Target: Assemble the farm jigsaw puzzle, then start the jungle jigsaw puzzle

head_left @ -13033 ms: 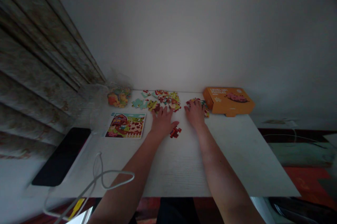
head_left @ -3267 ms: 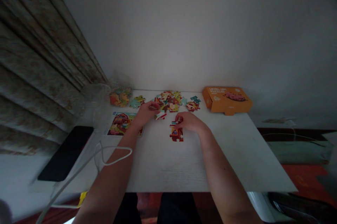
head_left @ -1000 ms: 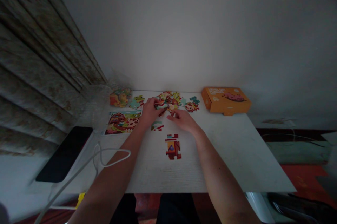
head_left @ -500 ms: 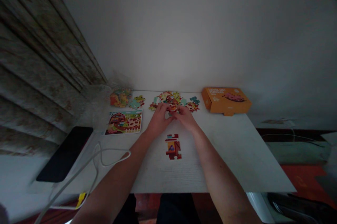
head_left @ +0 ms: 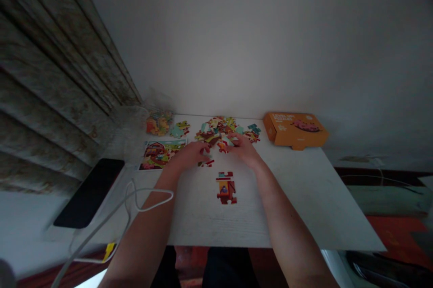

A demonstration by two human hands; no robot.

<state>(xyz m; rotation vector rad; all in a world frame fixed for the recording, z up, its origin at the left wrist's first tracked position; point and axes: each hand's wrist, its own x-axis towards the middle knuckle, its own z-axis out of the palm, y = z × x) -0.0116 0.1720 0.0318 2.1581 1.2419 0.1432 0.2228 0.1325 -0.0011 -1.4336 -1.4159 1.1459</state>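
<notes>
Jigsaw pieces (head_left: 216, 131) lie mostly loose in a heap just beyond both hands. Progress is judged as early: only a small joined section of puzzle (head_left: 226, 191) is seen assembled, and a short red-and-teal strip (head_left: 225, 174) is set apart just above it. Both are placed on the white table (head_left: 291, 202) nearer the body than the hands, between the forearms. Most pieces are judged still unplaced.

Both arms are extended forward, with the forearms angled inward and the hands brought close together over the near edge of the heap. The left hand (head_left: 191, 155) is held palm down, with the fingers extended and loosely together; no piece is seen held by it. A small red-and-white cluster of pieces (head_left: 205, 163) is found just below its fingertips. The right hand (head_left: 243, 148) is partly closed, with its fingers (head_left: 233, 140) curled down onto the heap. A pale piece is seen at the fingertips, but whether it is gripped cannot be told.

A printed picture card (head_left: 163, 154) is located just beyond and left of the left hand, and a clear plastic bag of pieces (head_left: 158, 123) lies farther out on the same side. An orange puzzle box (head_left: 295, 130) is placed well to the right of the right hand.
</notes>
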